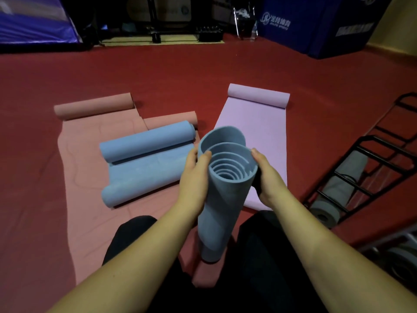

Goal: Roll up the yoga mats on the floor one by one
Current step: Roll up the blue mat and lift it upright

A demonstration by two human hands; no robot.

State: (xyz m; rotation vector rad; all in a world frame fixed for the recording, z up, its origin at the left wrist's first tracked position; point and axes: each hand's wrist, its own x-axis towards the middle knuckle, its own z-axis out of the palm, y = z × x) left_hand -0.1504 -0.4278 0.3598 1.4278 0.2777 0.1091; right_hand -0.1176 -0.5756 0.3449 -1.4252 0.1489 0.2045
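Observation:
A rolled blue-grey yoga mat (222, 199) stands on end between my knees, its spiral top facing me and its inner layers telescoped upward. My left hand (195, 175) grips its left side with the thumb hooked over the rim. My right hand (267, 175) holds its right side, fingers wrapped behind. On the floor lie a blue mat (146, 159) curled at both ends, a salmon-pink mat (90, 159) partly unrolled beneath it, and a lilac mat (255, 123) with its far end rolled.
A black metal rack (365, 177) at the right holds grey rolled mats (338, 190). The floor (180, 71) is red. Blue padded panels (327, 26) and dark equipment stand along the far wall. My dark-trousered knees frame the upright roll.

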